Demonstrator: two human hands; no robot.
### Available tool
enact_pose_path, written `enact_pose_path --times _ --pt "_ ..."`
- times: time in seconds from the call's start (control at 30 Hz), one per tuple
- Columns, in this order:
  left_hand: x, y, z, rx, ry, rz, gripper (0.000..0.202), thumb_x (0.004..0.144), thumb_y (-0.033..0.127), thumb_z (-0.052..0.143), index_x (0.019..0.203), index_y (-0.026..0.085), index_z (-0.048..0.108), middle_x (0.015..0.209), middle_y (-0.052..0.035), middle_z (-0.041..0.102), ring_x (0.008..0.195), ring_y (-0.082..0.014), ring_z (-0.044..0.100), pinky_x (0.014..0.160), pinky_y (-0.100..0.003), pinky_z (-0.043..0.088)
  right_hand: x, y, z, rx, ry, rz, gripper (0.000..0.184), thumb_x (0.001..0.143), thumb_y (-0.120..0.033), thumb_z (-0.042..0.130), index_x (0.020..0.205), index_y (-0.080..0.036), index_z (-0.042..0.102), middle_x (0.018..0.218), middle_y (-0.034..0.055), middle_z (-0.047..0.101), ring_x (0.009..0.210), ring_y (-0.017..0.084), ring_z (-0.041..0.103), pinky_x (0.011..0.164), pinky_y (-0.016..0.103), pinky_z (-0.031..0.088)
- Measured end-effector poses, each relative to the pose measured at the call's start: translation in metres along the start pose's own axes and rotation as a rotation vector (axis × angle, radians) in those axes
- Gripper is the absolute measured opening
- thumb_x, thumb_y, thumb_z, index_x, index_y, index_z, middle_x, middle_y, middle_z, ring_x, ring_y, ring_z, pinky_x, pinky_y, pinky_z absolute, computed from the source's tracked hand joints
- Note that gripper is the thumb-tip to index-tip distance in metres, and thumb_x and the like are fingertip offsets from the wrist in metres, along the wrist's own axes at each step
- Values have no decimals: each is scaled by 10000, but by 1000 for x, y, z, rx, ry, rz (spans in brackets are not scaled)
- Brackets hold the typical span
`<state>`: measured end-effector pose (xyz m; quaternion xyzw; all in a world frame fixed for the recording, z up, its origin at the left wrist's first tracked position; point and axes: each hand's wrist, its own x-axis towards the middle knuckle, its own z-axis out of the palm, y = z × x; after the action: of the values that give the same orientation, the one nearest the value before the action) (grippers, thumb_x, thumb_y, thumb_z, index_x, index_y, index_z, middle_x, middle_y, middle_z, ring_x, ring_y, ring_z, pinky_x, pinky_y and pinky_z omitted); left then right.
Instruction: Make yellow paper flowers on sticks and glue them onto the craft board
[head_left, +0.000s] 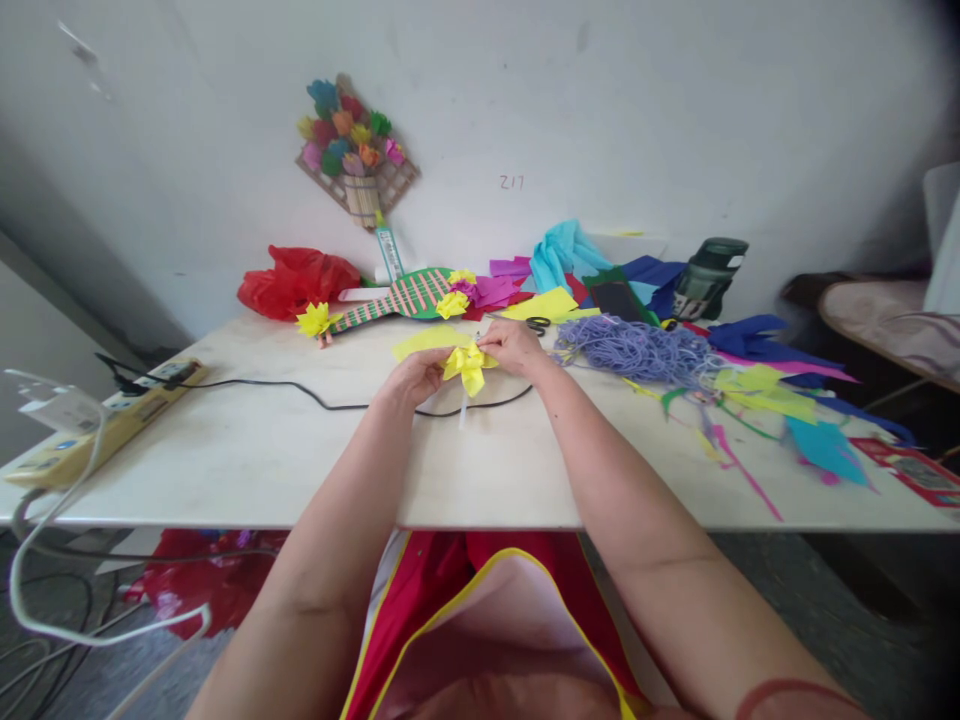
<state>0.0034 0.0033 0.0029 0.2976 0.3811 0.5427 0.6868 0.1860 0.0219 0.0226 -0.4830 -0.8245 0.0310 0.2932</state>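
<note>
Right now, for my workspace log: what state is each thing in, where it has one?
Left hand: fingers closed on yellow flower
Right hand: fingers pinching the flower's other side
Yellow flower: held, petals spread
Scissors: lying down, blades' opening unclear
Purple cord: tangled
Turquoise paper: crumpled
Upper red plastic: crumpled
Black plug: inserted in power strip
Wall decoration: hung up

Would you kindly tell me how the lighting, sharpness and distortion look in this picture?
Head view: soft, diffuse light on the wall, the top right corner dark; head view: the yellow paper flower between the left hand and right hand is slightly soft; head view: forearms widen toward the bottom, suggesting wide-angle stretch.
</note>
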Motion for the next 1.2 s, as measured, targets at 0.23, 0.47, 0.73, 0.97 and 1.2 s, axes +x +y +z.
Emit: enact_pose_path --times 0.23,0.47,0.73,0.97,1.2 --pt "-3 0 1 -27 13 -9 166 772 -26 537 737 59 675 712 -84 702 635 -144 669 646 -243 565 0 2 0 -1 4 -34 228 782 -176 601 907 -215 787 937 44 746 882 180 647 723 268 438" --pt "-7 1 5 -75 51 -34 121 804 5 565 808 85 656 691 -55 695 621 -136 678 638 -229 575 0 1 -1 29 -11 -59 227 784 -180 598 906 -206 788 945 52 741 891 184 649 741 267 445" --pt "-6 -1 6 -31 27 -8 126 826 31 559 758 102 638 696 -54 691 623 -133 669 618 -222 558 -1 -2 -1 5 6 -80 224 785 -184 604 906 -213 789 938 47 731 883 177 640 713 262 420" --pt "5 -5 -6 17 -27 86 115 672 10 673 672 121 642 601 -25 641 554 -111 589 565 -215 497 -1 1 3 41 4 -108 205 782 -189 614 886 -227 787 938 34 731 875 171 635 729 262 433" --pt "1 -2 -5 127 -63 170 177 616 53 727 523 119 592 517 -1 565 511 -82 514 527 -198 405 -1 1 2 124 -32 -52 232 761 -163 627 917 -230 786 945 25 751 847 173 657 729 262 468"
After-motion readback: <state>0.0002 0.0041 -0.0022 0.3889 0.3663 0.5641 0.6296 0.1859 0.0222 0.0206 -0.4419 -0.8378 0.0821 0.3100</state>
